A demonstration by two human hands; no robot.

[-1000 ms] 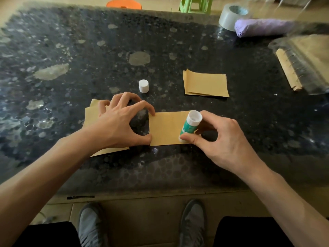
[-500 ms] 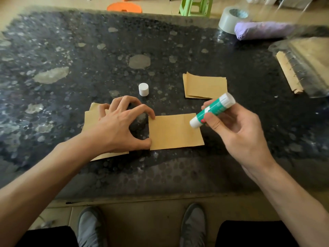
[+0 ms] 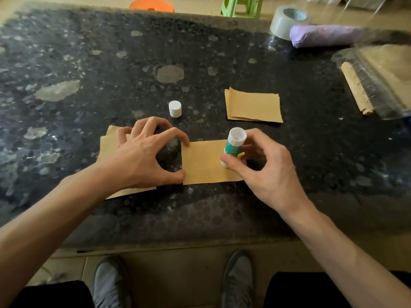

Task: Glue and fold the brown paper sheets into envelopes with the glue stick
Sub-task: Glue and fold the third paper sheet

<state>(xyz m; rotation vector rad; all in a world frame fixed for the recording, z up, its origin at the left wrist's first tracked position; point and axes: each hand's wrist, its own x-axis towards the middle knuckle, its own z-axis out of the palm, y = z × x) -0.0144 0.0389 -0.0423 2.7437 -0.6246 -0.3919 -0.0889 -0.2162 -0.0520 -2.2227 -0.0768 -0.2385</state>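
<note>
Surface: the desk [image 3: 111, 63] is dark speckled stone with pale worn patches. I see a tan floor [image 3: 178, 274] below its near edge, with two grey shoes [image 3: 109, 283] on it. Past the far edge stand an orange stool [image 3: 151, 6] and a green stool [image 3: 241, 6].

The working sheet [image 3: 204, 163] lies flat near the desk's front edge, long axis running left to right. The glue stick [image 3: 233, 145] stands on this sheet close to its right edge. Its long axis is near vertical, glue end down on the paper, white base end up and tilted slightly away from me. The right grip [image 3: 266, 172] pinches the lower barrel between thumb and fingers. The left grip [image 3: 144, 156] is spread and arched, with the forefinger tip on the sheet's far left corner and the thumb tip on its near left corner.

Left of the working sheet, partly under the left grip, lies a loose pile of brown sheets [image 3: 109, 147]. Beyond the sheet to the left, the white cap [image 3: 175, 108] stands alone. Beyond it to the right lies a folded brown stack [image 3: 253, 105]. Much farther right are a tape roll [image 3: 284, 22], a purple bundle [image 3: 327, 35] and a spiral notebook [image 3: 378, 81] under a clear cover. The right grip hides part of the sheet's right edge from me.
</note>
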